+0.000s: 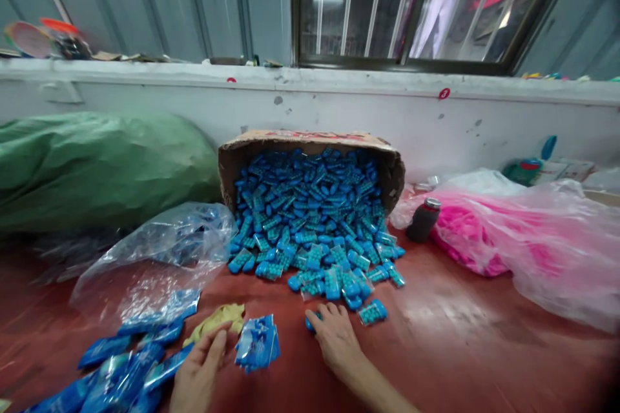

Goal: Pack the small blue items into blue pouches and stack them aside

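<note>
Blue pieces (310, 219) spill out of a tipped cardboard box (310, 141) onto the red table (460, 342) in front of you, fanning toward your hands. Your right hand (335, 335) rests palm down at the near edge of the spill, its fingers (317, 317) curled over one blue piece (309, 323); you can't tell whether it is actually gripped or only covered. Another wrapped piece (372, 312) lies just beside that hand. Your left hand (199, 374) lies loosely open, fingers spread, holding nothing, its fingertips touching a yellow cloth (217, 319) and just beside a small stack of blue packets (258, 343). More blue packets (121, 371) lie heaped to the left of that hand, below a crumpled clear plastic bag (159, 258). A green sack (97, 164) sits at far left against the wall, a dark bottle (423, 219) stands right of the box, and a pink-filled plastic bag (508, 239) spreads across the right side
</note>
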The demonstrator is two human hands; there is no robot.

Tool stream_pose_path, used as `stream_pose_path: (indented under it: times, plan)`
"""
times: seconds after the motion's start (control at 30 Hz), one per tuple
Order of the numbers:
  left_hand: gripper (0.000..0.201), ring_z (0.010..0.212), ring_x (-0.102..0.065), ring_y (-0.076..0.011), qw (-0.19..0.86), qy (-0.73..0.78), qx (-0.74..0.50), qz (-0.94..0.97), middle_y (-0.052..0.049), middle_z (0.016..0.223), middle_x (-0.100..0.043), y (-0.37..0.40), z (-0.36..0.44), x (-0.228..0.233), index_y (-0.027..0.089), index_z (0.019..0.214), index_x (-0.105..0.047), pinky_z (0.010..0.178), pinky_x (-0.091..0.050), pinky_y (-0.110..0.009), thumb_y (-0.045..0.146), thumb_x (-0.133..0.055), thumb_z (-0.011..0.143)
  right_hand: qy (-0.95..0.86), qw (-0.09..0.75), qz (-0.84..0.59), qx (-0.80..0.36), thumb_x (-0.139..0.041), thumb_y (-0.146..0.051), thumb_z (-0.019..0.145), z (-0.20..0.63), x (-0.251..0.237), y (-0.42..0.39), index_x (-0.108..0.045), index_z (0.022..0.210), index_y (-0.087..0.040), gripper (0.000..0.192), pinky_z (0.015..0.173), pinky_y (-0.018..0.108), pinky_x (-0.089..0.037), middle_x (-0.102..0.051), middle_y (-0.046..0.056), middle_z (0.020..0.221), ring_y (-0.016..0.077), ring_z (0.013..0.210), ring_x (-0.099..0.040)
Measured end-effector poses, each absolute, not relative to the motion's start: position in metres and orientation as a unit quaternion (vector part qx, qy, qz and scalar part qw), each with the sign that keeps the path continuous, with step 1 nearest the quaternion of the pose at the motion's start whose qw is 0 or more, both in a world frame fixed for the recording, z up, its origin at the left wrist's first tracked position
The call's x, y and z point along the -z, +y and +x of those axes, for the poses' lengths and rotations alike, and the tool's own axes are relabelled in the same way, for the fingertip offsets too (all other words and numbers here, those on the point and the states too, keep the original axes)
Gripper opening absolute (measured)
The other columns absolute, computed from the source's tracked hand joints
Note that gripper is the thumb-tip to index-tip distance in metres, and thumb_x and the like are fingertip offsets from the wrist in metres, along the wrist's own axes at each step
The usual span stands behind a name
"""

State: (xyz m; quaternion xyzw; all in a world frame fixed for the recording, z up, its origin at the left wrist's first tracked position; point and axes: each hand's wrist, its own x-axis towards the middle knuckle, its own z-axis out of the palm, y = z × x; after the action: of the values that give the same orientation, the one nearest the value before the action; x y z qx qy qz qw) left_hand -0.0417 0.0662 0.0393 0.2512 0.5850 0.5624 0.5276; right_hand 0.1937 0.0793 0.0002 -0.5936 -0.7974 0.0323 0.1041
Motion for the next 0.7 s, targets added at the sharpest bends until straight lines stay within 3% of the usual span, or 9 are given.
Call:
stream_pose_path:
  times: [0.17, 0.3, 0.37, 0.5, 0.6, 0.7]
  plan:
    - [0.043, 0.103, -0.052, -0.0319, 0.287, 0.666, -0.480, 0.493, -0.014, 0.103, -0.061, 0.173, -0.046, -0.030, 0.013, 0.095, -0.058, 0.091, -0.035, -0.042, 0.041, -0.055, 0.063, -0.814, 0.120, -0.561, -0.087, -0.057, -0.022, 0.074, 0.219, -0.032, 0.113, -0.054, 0.108, -0.028, 0.035, 0.075, 0.035, -0.038, -0.060, 0.005, 0.098, 0.0243, 0.089, -0.053]
    - [0.056, 0.115, -0.041, -0.0354, 0.219, 0.697, -0.419, 0.539, -0.023, 0.115, -0.051, 0.227, -0.041, -0.010, 0.004, 0.107, -0.051, 0.097, -0.028, -0.044, 0.044, -0.042, 0.069, -0.815, 0.287, -0.501, -0.048, -0.056, -0.022, 0.076, 0.220, -0.066, 0.173, -0.061, 0.092, -0.026, 0.017, 0.070, 0.027, -0.040, -0.063, 0.001, 0.084, 0.0185, 0.080, -0.056]
    - [0.065, 0.118, -0.038, -0.0358, 0.220, 0.704, -0.411, 0.535, -0.025, 0.121, -0.046, 0.240, -0.040, 0.000, 0.002, 0.116, -0.044, 0.098, -0.027, -0.044, 0.048, -0.040, 0.070, -0.789, 0.347, -0.507, -0.017, -0.057, -0.023, 0.077, 0.224, -0.078, 0.205, -0.061, 0.092, -0.026, 0.016, 0.074, 0.026, -0.040, -0.062, 0.000, 0.088, 0.0170, 0.084, -0.056]
    - [0.078, 0.117, -0.037, -0.0389, 0.167, 0.737, -0.406, 0.513, -0.029, 0.121, -0.044, 0.266, -0.038, 0.021, -0.003, 0.121, -0.038, 0.095, -0.029, -0.047, 0.056, -0.037, 0.069, -0.643, 0.466, -0.603, 0.068, -0.048, -0.025, 0.081, 0.269, -0.089, 0.255, -0.050, 0.106, -0.015, 0.028, 0.087, 0.034, -0.037, -0.054, 0.011, 0.105, 0.0216, 0.101, -0.048]
    - [0.069, 0.111, -0.044, -0.0366, 0.162, 0.729, -0.428, 0.510, -0.025, 0.113, -0.051, 0.276, -0.022, 0.035, 0.001, 0.112, -0.047, 0.094, -0.032, -0.047, 0.053, -0.036, 0.067, -0.514, 0.536, -0.659, 0.119, -0.048, -0.035, 0.078, 0.329, -0.092, 0.269, -0.037, 0.118, -0.006, 0.051, 0.093, 0.044, -0.029, -0.042, 0.021, 0.118, 0.0290, 0.113, -0.036]
    - [0.064, 0.108, -0.047, -0.0331, 0.166, 0.688, -0.463, 0.534, -0.023, 0.112, -0.052, 0.266, 0.003, 0.041, 0.002, 0.111, -0.047, 0.093, -0.034, -0.046, 0.049, -0.033, 0.070, -0.429, 0.580, -0.684, 0.110, -0.050, -0.044, 0.072, 0.381, -0.088, 0.275, -0.031, 0.122, -0.002, 0.067, 0.094, 0.050, -0.025, -0.038, 0.025, 0.122, 0.0343, 0.116, -0.031]
